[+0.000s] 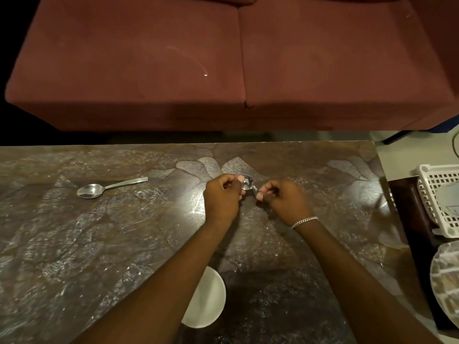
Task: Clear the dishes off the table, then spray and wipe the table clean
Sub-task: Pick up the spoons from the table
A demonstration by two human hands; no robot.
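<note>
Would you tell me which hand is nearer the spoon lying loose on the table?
Left. The left hand is right of the loose spoon, apart from it; the right hand is farther right. Both pinch a second spoon.

— What's on the table (99, 244)?
— A spoon (99, 188) lies left, nearer the far edge. A bowl (208, 301) sits mid-table by the near edge. A second spoon (248, 183) is between the left hand (221, 197) and right hand (285, 202), toward the far edge.
— Around it?
— A sofa (149, 70) behind the far edge; a basket (432, 194) past the right edge, with a dish (447, 281) in front of it.
</note>
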